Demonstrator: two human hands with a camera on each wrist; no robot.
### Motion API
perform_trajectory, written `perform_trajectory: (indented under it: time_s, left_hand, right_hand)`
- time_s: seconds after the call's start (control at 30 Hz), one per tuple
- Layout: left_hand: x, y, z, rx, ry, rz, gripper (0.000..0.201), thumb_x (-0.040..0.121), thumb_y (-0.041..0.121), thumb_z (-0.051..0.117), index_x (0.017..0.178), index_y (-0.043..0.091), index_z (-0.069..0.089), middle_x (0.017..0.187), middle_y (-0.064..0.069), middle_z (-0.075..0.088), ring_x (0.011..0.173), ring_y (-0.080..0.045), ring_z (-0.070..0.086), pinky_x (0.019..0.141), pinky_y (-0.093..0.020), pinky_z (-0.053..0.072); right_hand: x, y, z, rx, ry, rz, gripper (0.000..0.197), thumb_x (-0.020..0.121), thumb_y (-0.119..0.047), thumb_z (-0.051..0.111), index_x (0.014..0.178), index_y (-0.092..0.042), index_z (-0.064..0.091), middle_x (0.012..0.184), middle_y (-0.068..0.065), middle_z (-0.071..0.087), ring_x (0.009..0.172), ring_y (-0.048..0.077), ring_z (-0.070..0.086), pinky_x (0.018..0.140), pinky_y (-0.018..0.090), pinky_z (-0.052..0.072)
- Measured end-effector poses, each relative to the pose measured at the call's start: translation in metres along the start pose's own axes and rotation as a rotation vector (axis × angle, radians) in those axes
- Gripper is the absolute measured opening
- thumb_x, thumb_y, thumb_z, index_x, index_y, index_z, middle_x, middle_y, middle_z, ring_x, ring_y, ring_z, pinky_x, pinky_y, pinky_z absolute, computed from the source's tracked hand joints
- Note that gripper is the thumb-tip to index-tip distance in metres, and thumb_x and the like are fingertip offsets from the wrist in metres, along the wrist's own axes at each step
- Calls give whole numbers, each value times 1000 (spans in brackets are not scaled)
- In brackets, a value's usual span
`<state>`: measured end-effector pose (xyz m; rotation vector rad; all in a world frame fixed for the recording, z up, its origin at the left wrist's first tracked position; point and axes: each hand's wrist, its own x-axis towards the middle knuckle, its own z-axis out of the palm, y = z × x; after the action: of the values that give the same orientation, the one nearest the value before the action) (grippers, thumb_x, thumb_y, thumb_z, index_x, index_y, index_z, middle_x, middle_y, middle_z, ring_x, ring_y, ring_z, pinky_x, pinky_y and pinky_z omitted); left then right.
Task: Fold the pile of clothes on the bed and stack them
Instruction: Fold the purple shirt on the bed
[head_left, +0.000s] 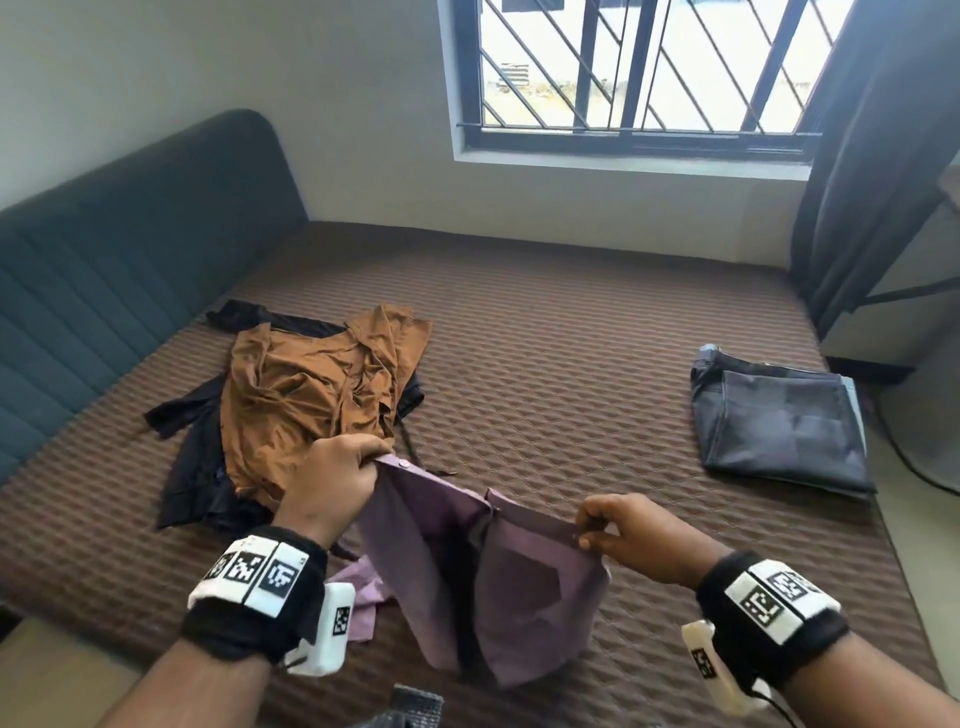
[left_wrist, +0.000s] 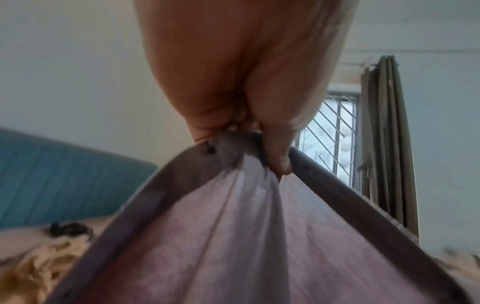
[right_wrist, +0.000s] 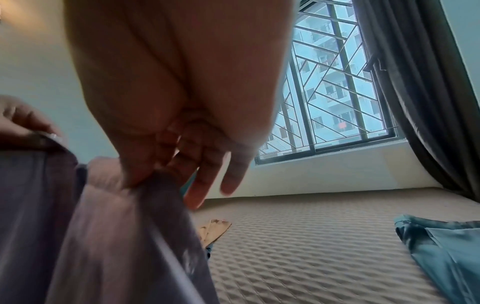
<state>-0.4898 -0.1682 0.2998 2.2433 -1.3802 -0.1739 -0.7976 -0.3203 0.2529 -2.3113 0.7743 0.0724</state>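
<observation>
A purple garment (head_left: 498, 587) hangs above the near edge of the bed, stretched by its waistband between both hands. My left hand (head_left: 337, 478) grips the band's left end, near a small button; the left wrist view shows the fingers bunched round the purple cloth (left_wrist: 233, 236). My right hand (head_left: 605, 525) pinches the band's right end between thumb and forefinger, with the other fingers (right_wrist: 207, 181) loose beside the purple cloth (right_wrist: 116, 236). A crumpled rust-brown garment (head_left: 317, 400) lies on dark clothes (head_left: 192, 457) at the left. Folded grey trousers (head_left: 779, 426) lie at the right.
The bed has a brown quilted cover (head_left: 561, 364) and a dark teal padded headboard (head_left: 104, 291) along the left. A barred window (head_left: 639, 73) and dark curtain (head_left: 872, 156) stand behind. Open cover lies between the pile and the folded trousers.
</observation>
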Motion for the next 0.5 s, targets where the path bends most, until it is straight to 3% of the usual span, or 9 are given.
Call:
perform_trajectory:
  time_s: [0.03,0.1,0.17,0.23,0.3,0.37,0.43,0.5]
  left_hand:
    - [-2,7,1,-86,5,1,18,84,3,69,92,16,80,91,4,77,88,-8,68,79,-12,46]
    - [-8,22,3,-269,-131,-22,10,86,11,74,85,19,80,79,9,76,75,1,65,68,-8,44]
    - [-13,36,5,-373,-350,-41,12,88,16,74,77,21,78,65,14,70,61,5,58,59,-12,43]
    - [-17,47,12,-409,-419,-21,14,90,14,71,79,19,78,61,17,67,58,7,54,57,-12,41]
    - [-20,59,21,-459,-320,18,11,89,11,71,89,18,80,73,18,73,70,8,63,66,-12,47]
    - [-23,70,28,-466,-173,72,13,87,11,74,96,18,80,80,22,73,85,7,68,77,-11,49]
    - [-26,80,33,-435,-76,181,15,87,15,74,100,18,79,86,22,71,91,7,67,83,-11,49]
    - [-28,85,37,-406,-9,268,19,86,21,70,103,18,79,91,13,74,92,3,66,84,-12,49]
  right_hand:
    - [-1,0,2,-42,55,16,15,90,-17,64,84,-30,57,81,-15,58,75,1,52,69,12,37]
    - [-2,-4,8,17,87,70,18,88,-16,63,78,-28,54,79,-12,58,74,4,52,67,16,39]
    - [-2,-18,14,369,55,117,14,80,-14,64,72,-22,57,71,-7,57,68,7,51,67,25,42]
    - [3,-33,18,753,88,132,11,71,-15,64,75,-7,58,71,7,52,71,19,47,67,34,39]
    - [10,-45,19,1018,138,115,15,71,-13,66,78,-2,58,75,14,47,70,22,44,64,33,37]
    - [13,-60,15,1179,173,64,8,78,-9,70,78,-6,62,75,15,51,64,20,46,59,30,36]
    - [16,-69,10,1272,204,30,6,88,0,66,83,-4,65,71,11,60,60,14,53,55,23,42]
    - [19,-77,6,1321,249,-7,10,92,8,57,88,2,64,67,2,66,56,6,59,52,15,46]
